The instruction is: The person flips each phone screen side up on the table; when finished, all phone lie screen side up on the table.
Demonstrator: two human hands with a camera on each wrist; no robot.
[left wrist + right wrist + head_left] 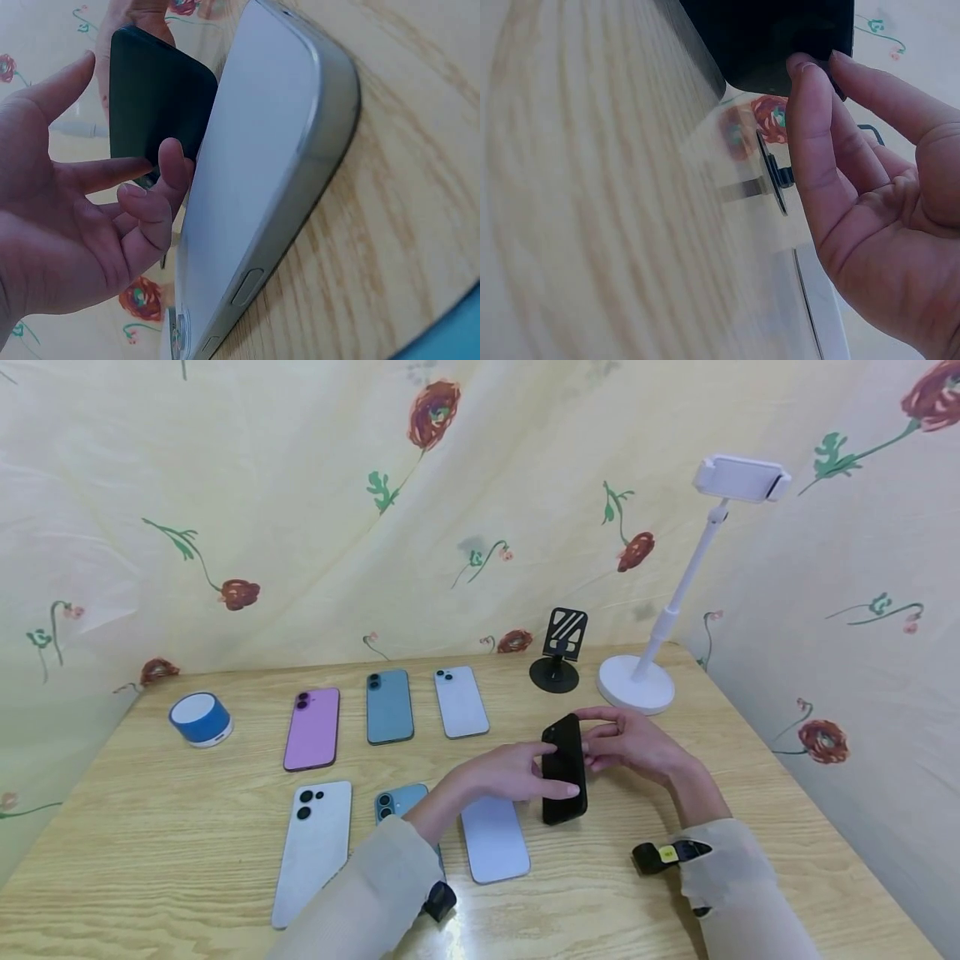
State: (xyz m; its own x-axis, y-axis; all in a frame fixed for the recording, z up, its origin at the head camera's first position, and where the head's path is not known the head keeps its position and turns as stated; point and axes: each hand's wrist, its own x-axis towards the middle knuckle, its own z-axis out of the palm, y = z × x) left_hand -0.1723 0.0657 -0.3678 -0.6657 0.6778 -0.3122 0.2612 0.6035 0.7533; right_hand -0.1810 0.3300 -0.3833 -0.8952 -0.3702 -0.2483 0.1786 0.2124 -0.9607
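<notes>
A black phone point(564, 793) is tilted up from the table, its camera side facing the left hand. My right hand point(633, 743) pinches it near the top right corner; in the right wrist view the thumb and fingertips meet at the dark phone's point(772, 45) corner. Across its back reaches my left hand point(510, 772), thumb spread and a fingertip against the phone point(157, 97). Below the left hand lies a white phone point(497, 852), partly covered by it and large in the left wrist view, with a pale metal edge.
Pink point(312, 731), blue-grey point(390, 710) and white point(461, 703) phones lie at the back. Another white phone point(311, 852) and a blue phone point(408, 797), partly hidden by the left arm, lie nearer. A blue speaker-like cylinder point(201, 718), black stand point(555, 675) and tall white stand point(637, 685) surround them.
</notes>
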